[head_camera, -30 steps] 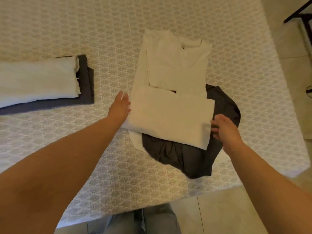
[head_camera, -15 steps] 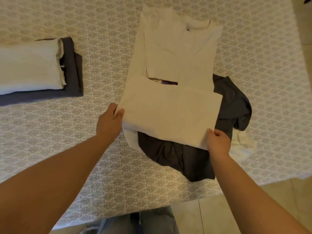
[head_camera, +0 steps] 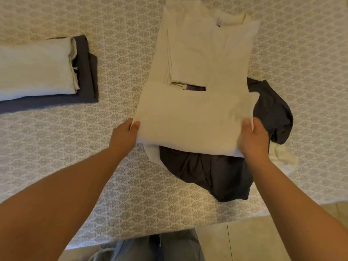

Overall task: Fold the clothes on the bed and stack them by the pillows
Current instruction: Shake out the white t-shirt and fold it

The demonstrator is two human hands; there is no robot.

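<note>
A cream shirt (head_camera: 203,59) lies on the patterned bedspread (head_camera: 131,185), its collar away from me and its lower part folded up over itself. My left hand (head_camera: 125,135) pinches the left end of that folded edge, thumb on top. My right hand (head_camera: 254,140) grips the right end of the same edge. Under the shirt lies a crumpled dark grey garment (head_camera: 216,176), sticking out below and to the right. A bit of white cloth (head_camera: 282,157) peeks out at the right.
A folded stack sits at the left: a cream garment (head_camera: 35,68) on top of a folded dark grey one (head_camera: 85,72). The bed's near edge runs across the bottom, with tiled floor (head_camera: 263,238) and my trouser legs (head_camera: 160,247) beyond it.
My hands went from resting at the sides of the folded shirt part to gripping both ends of its near edge. The view has tilted down and closer.
</note>
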